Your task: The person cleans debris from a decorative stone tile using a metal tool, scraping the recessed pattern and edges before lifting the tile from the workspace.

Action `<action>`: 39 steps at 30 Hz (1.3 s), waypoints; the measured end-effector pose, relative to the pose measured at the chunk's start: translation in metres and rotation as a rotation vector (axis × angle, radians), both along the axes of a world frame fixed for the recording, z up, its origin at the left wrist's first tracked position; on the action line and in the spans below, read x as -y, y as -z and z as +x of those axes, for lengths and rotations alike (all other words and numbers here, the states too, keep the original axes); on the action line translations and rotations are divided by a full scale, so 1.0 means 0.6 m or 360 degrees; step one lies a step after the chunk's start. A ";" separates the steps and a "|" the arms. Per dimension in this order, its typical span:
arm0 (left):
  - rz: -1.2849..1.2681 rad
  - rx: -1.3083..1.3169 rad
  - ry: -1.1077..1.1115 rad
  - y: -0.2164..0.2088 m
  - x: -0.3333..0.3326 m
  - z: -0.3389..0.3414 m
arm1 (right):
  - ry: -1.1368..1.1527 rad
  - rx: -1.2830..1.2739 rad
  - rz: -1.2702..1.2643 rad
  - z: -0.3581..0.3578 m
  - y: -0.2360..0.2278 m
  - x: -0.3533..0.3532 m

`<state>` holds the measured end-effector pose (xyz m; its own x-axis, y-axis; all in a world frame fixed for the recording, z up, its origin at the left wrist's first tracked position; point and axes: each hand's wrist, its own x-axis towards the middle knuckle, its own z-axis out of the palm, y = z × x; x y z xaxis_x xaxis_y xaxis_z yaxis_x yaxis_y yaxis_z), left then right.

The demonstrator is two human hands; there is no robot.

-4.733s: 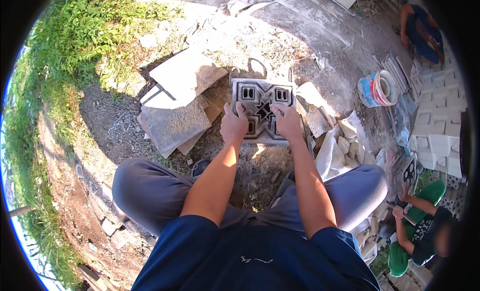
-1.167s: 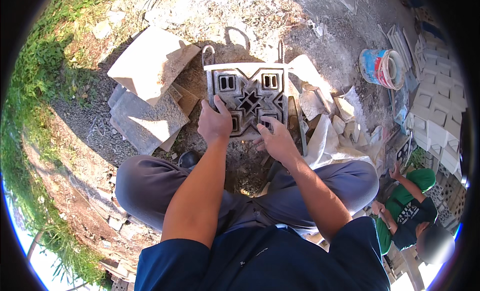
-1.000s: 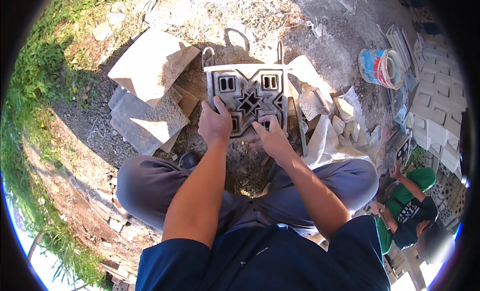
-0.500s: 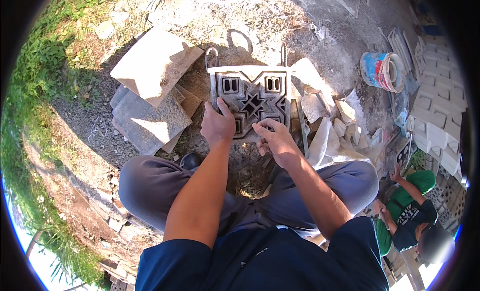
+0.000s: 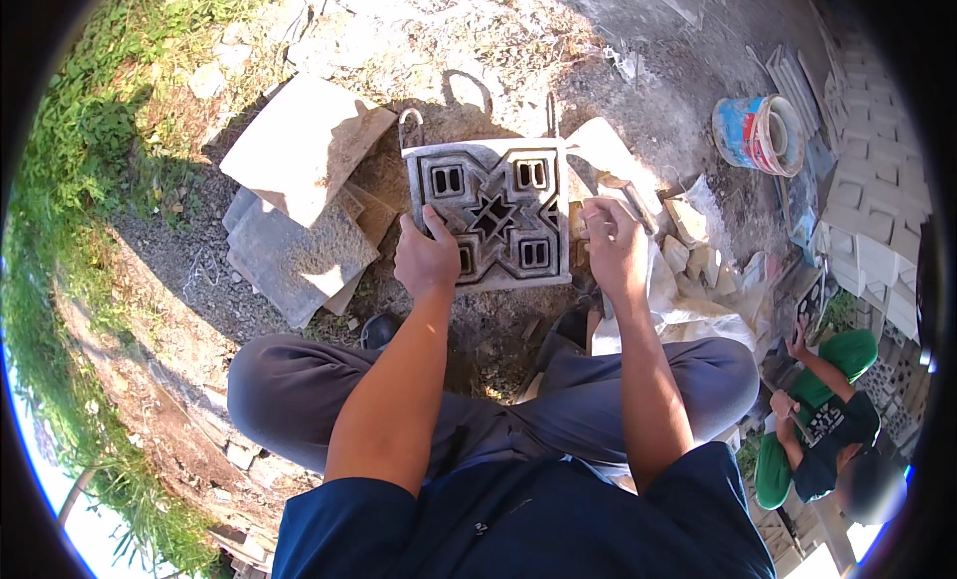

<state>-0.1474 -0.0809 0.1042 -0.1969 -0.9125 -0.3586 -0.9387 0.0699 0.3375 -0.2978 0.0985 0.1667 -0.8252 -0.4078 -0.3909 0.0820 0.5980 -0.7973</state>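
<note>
A grey concrete ventilation block (image 5: 480, 180) with a star-shaped opening in its middle and slotted squares at the corners stands in front of my knees. My left hand (image 5: 429, 255) grips its left edge, thumb on the face and fingers out of sight behind. Just off the block's right edge, my right hand (image 5: 613, 240) is closed with the fingers curled; what it holds, if anything, I cannot make out. A thin brownish strip (image 5: 643, 208) shows beside that hand. Behind the block, a bent metal rod (image 5: 411, 128) rises at its top left.
Flat slabs (image 5: 299, 255) lie stacked at the left. Broken pieces and a whitish sheet (image 5: 698, 315) are heaped at the right, below a blue and red bucket (image 5: 743, 134). White blocks (image 5: 872, 200) stand in rows at far right. Another person (image 5: 822, 420) sits at lower right.
My right hand has moved off the block's lower right corner to beyond its right edge, its fingers now curled. The block leans back less into sunlight; my left hand keeps its hold.
</note>
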 end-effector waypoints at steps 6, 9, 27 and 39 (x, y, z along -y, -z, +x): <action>0.0070 0.0014 0.0004 0.005 0.000 0.007 | 0.0014 -0.0240 0.0852 0.038 0.147 -0.089; 0.0099 -0.0023 0.0016 -0.005 -0.001 0.009 | -0.0057 -0.0135 0.0817 0.049 0.184 -0.121; -0.0164 -0.1081 0.0251 0.081 0.002 0.086 | 0.0210 -0.0575 0.0145 0.163 0.079 -0.106; -0.0296 -0.1350 0.0173 0.111 -0.049 0.102 | -0.0285 -0.0438 0.0097 0.254 0.091 -0.051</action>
